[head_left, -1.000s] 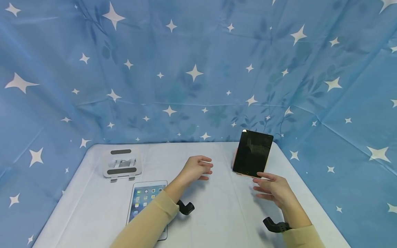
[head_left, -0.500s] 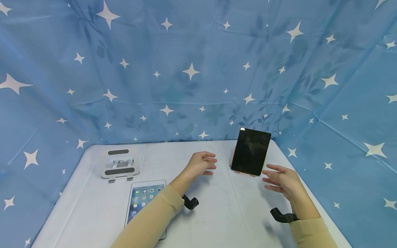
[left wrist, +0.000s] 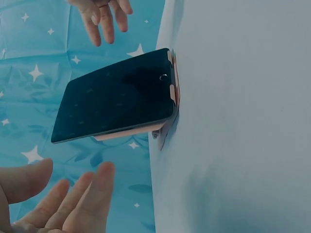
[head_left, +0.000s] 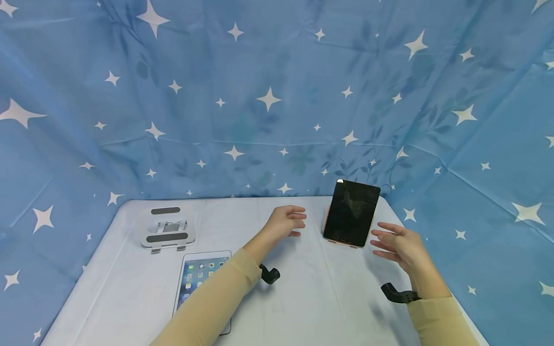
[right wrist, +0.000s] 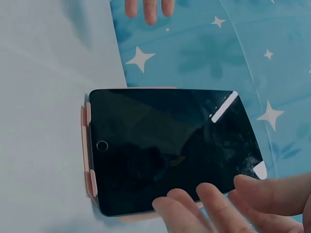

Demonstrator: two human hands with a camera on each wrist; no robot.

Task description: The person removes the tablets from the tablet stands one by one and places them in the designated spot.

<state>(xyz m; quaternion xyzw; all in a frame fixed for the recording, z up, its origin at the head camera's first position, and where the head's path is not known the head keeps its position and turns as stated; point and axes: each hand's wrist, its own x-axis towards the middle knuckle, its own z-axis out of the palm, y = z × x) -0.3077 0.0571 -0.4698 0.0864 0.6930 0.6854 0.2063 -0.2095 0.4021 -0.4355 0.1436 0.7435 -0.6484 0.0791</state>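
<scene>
A tablet with a dark screen (head_left: 352, 214) leans upright on a pink stand (left wrist: 172, 92) at the back right of the table; the stand's small lips hold its lower edge. My left hand (head_left: 285, 222) hovers to the left of it, fingers loosely extended and holding nothing. To the tablet's right is my right hand (head_left: 400, 245), its fingers spread and relaxed, with a gap to the tablet in the head view. Both hands appear on either side of the tablet in the left wrist view.
On the left, a white tablet with a lit screen of icons (head_left: 201, 274) lies flat, partly covered by my left sleeve. Behind it stands a whitish tablet stand (head_left: 166, 226) with grey pads. A blue star-patterned cloth (head_left: 259, 120) closes off the back and sides of the white table (head_left: 303, 298).
My right hand has drawn away from the dark tablet's lower corner, moving right and slightly up. My left hand has shifted a little forward and right. The tablet stays on its stand.
</scene>
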